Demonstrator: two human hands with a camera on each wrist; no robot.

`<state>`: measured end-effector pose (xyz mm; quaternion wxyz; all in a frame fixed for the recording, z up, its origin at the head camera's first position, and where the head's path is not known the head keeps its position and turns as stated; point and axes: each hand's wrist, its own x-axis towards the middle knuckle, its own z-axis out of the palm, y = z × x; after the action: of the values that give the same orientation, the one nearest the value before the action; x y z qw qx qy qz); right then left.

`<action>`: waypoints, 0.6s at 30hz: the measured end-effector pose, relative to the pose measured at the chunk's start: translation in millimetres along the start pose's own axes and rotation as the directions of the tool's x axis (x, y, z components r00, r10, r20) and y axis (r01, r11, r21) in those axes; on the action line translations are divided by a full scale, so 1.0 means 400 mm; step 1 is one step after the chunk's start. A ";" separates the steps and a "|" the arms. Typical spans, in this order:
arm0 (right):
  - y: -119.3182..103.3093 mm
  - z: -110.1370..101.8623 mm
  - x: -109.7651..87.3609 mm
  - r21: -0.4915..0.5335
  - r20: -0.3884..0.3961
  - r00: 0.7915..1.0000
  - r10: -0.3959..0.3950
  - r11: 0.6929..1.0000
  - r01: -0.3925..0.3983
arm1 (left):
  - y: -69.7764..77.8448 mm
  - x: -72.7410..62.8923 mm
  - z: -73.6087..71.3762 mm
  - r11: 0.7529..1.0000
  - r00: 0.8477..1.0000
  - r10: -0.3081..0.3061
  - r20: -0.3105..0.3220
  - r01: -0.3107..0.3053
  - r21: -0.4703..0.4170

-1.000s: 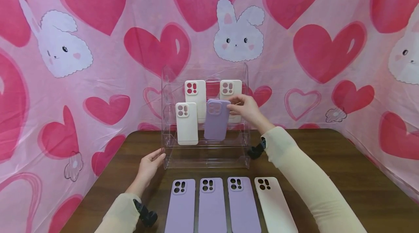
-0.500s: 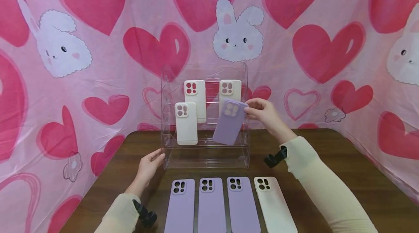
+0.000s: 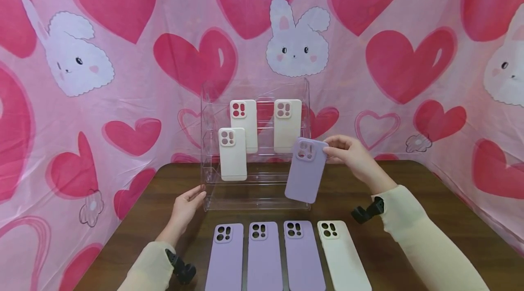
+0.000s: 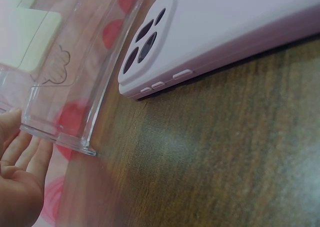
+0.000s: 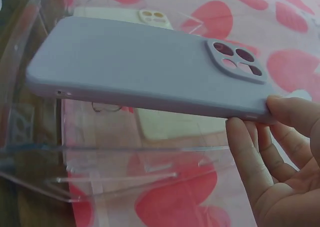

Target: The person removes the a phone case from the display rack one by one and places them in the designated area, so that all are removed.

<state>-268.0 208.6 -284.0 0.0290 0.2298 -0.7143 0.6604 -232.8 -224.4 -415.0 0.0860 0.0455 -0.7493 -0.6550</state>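
My right hand (image 3: 354,159) pinches a purple phone case (image 3: 304,175) by its upper right corner, thumb against the fingers. The case hangs tilted in front of the right end of a clear acrylic display rack (image 3: 258,204). In the right wrist view the case (image 5: 130,67) spans the picture, its camera cutouts near my fingertips. My left hand (image 3: 186,207) grips the rack's lower left edge; the left wrist view shows the thumb on one side of the clear panel and the fingers on the other. Two white cases, left (image 3: 233,159) and right (image 3: 288,129), stand in the rack with another behind.
Along the table's near side lie a left purple case (image 3: 225,259), a middle purple case (image 3: 265,259), a right purple case (image 3: 304,259) and a cream case (image 3: 345,257). A pink heart-and-rabbit cloth (image 3: 254,68) hangs behind the wooden table (image 3: 434,218).
My right hand has drawn the purple case out of the rack, to the right, down and toward me, tilting it. The left hand has stayed at the rack's edge.
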 end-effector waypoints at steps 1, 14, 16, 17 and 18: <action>0.003 -0.006 -0.005 -0.008 0.003 1.000 0.006 1.000 -0.006 | 0.000 0.000 0.000 1.000 1.000 0.000 0.000 0.000 0.004; 0.062 -0.094 -0.070 -0.086 0.059 0.994 0.090 0.993 -0.085 | -0.004 0.002 -0.001 1.000 1.000 0.007 0.000 -0.007 0.006; 0.071 -0.111 -0.079 -0.089 0.058 0.993 0.100 0.991 -0.095 | -0.004 0.002 -0.001 1.000 1.000 0.007 0.000 -0.007 0.005; 0.075 -0.119 -0.083 -0.096 0.055 0.993 0.107 0.990 -0.101 | -0.004 0.001 -0.001 1.000 1.000 0.006 -0.001 -0.006 0.004; 0.078 -0.127 -0.088 -0.101 0.052 0.992 0.113 0.989 -0.108 | -0.003 0.001 -0.001 1.000 1.000 0.004 0.000 -0.004 0.001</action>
<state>-261.1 268.1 -318.7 -0.0168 0.2070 -0.7580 0.6183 -233.1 -224.9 -416.3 0.0872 0.0444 -0.7496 -0.6546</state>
